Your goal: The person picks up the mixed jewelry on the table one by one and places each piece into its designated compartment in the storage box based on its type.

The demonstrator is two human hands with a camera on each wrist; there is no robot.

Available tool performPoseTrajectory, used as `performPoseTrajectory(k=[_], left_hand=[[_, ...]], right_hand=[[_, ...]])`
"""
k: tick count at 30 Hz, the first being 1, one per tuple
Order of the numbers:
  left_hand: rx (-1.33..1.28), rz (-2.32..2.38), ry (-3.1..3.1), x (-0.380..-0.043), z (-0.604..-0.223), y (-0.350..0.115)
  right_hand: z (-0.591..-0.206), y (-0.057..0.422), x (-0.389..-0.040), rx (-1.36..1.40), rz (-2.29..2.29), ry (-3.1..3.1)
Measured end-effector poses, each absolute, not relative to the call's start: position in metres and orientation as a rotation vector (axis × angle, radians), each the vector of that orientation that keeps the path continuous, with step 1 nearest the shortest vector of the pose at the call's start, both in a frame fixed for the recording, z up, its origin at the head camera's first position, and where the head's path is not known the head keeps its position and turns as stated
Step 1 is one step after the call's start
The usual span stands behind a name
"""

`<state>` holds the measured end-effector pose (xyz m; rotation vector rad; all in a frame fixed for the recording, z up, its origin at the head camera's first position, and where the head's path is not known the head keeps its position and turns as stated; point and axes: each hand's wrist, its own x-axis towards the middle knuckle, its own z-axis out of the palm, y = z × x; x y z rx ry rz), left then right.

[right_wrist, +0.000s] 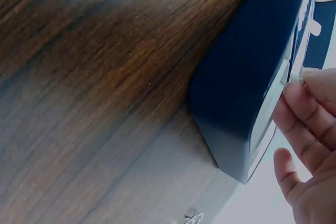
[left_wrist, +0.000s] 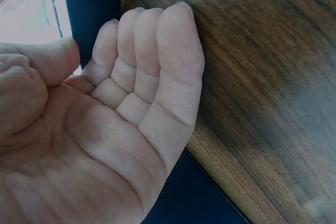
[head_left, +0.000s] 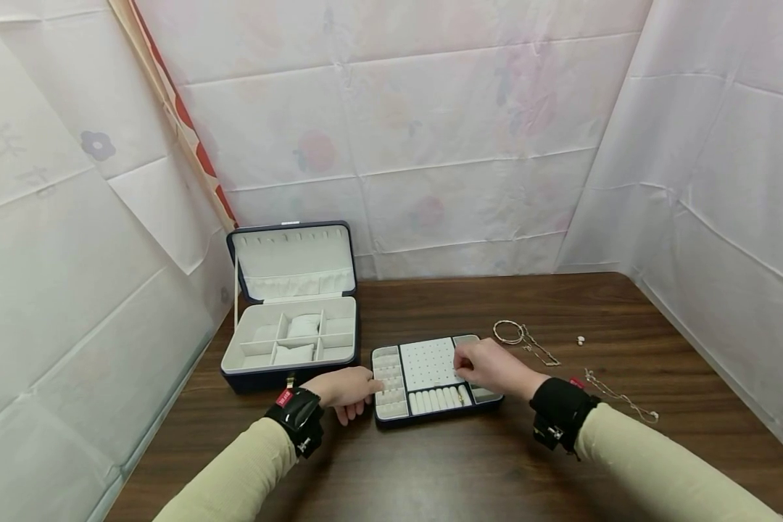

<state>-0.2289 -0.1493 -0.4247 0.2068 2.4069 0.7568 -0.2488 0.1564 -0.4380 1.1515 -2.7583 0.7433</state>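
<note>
A dark blue jewelry tray (head_left: 424,415) with a white lining lies in front of me. My left hand (head_left: 347,391) holds its left side, thumb over the rim and the other fingers bent along the outer wall. Over the dotted earring panel (head_left: 424,362), my right hand (head_left: 492,368) pinches a small earring (right_wrist: 300,78) between thumb and index finger, most of it hidden by the fingertips. A gold ring (head_left: 460,398) sits in the white ring rolls (head_left: 431,401) below the panel. Small compartments (head_left: 391,407) line the tray's left side.
Behind my left hand stands an open jewelry box (head_left: 287,301) with its lid raised. To the right lie a bangle (head_left: 509,322), a chain (head_left: 543,353), small white studs (head_left: 581,340) and a necklace (head_left: 620,396). Patterned sheets (head_left: 398,145) hang around the wooden table (head_left: 431,471).
</note>
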Motion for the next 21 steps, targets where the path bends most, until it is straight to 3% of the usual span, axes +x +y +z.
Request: performPoseTrajectory(k=[21], left_hand=[[0.205, 0.762, 2.406, -0.2290, -0.4256, -0.1506]], right_hand=[[-0.4436, 0.1489, -0.2434, 1.037, 0.720, -2.774]])
